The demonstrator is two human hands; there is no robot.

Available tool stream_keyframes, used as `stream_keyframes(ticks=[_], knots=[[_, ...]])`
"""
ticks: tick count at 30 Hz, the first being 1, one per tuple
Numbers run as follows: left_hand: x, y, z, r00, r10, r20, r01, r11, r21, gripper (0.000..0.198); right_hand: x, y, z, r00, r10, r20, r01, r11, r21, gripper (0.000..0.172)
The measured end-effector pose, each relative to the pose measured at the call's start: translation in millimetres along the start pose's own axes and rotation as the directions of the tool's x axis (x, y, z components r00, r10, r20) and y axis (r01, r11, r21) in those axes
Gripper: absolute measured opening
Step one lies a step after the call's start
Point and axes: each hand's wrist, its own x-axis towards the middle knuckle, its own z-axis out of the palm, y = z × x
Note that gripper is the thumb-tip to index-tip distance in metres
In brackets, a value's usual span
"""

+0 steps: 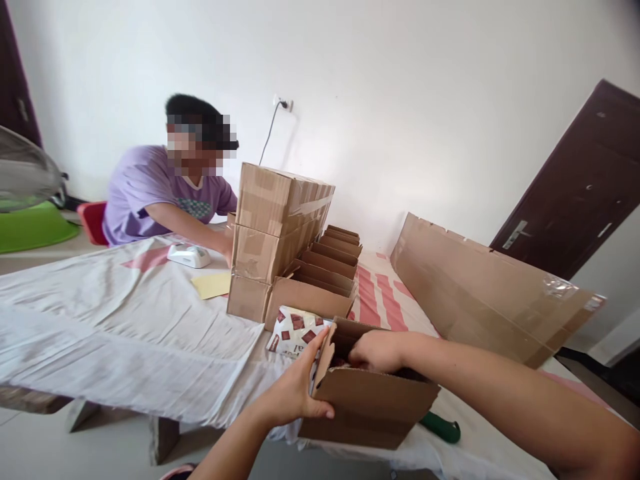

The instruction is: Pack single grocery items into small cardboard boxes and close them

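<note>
An open cardboard box [370, 407] stands tilted toward me at the table's near edge. My left hand [300, 383] grips its left wall, thumb on the near side and fingers along the far side. Inside the box reaches my right hand [383, 350], its fingers curled downward and partly hidden by the walls. Something reddish shows beneath those fingers, too covered to name. Just behind the box lies a white packet [295, 330] with dark red squares, close to my left fingertips.
Closed cardboard cartons [260, 247] form a stack, with a row of open boxes [335, 257] beside it. A co-worker [165, 180] sits across the table near a white device [189, 255] and yellow paper [211, 285]. A large cardboard sheet [480, 287] stands at right; a green handle [443, 427] protrudes beside my box.
</note>
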Motion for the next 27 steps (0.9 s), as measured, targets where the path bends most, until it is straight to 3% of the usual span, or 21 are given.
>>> stream_keyframes(ticks=[3,6,10,13,15,17,19,21,23,25,27], knots=[[-3,-1,-11.9,0.999,0.009,-0.039,-0.007,0.999,0.043,0.131,-21,10,-20,0.996,-0.012,-0.088,0.007,0.998,-0.061,0.011],[-8,-7,-22.6,0.997,0.001,-0.071,0.005,0.996,0.094,0.13,-50,23,-38,0.938,-0.06,-0.343,0.061,0.998,-0.009,0.017],[-11,-24,-24.3,0.994,-0.015,-0.112,0.025,0.996,0.088,0.125,-76,43,-47,0.766,0.04,-0.641,0.065,0.988,0.139,0.025],[-12,-31,-22.5,0.994,0.0,-0.109,-0.008,0.997,-0.07,0.129,-83,52,-49,0.605,0.119,-0.787,-0.02,0.991,0.135,0.025],[-11,-26,-24.9,0.987,0.003,-0.161,-0.038,0.975,-0.217,0.123,-85,51,-51,0.537,0.085,-0.84,-0.062,0.996,0.061,0.022],[-6,-8,-30.4,0.952,-0.053,-0.301,-0.051,0.944,-0.326,0.099,-86,45,-54,0.529,-0.021,-0.848,-0.1,0.991,-0.086,0.018],[4,20,-36.6,0.881,-0.15,-0.448,-0.045,0.918,-0.395,0.071,-85,35,-56,0.545,-0.189,-0.817,-0.135,0.942,-0.308,0.017],[19,52,-42.1,0.859,-0.191,-0.475,-0.071,0.875,-0.48,0.068,-79,25,-54,0.556,-0.357,-0.751,-0.158,0.842,-0.517,0.019],[40,81,-46.1,0.873,-0.24,-0.424,-0.077,0.793,-0.605,0.07,-69,17,-50,0.554,-0.467,-0.69,-0.183,0.74,-0.648,0.022],[62,101,-48.8,0.914,-0.303,-0.268,0.031,0.713,-0.7,0.064,-55,10,-46,0.552,-0.528,-0.645,-0.205,0.664,-0.719,0.023],[82,113,-50.5,0.936,-0.303,-0.178,0.091,0.698,-0.71,0.055,-41,6,-44,0.549,-0.563,-0.618,-0.206,0.625,-0.753,0.024]])
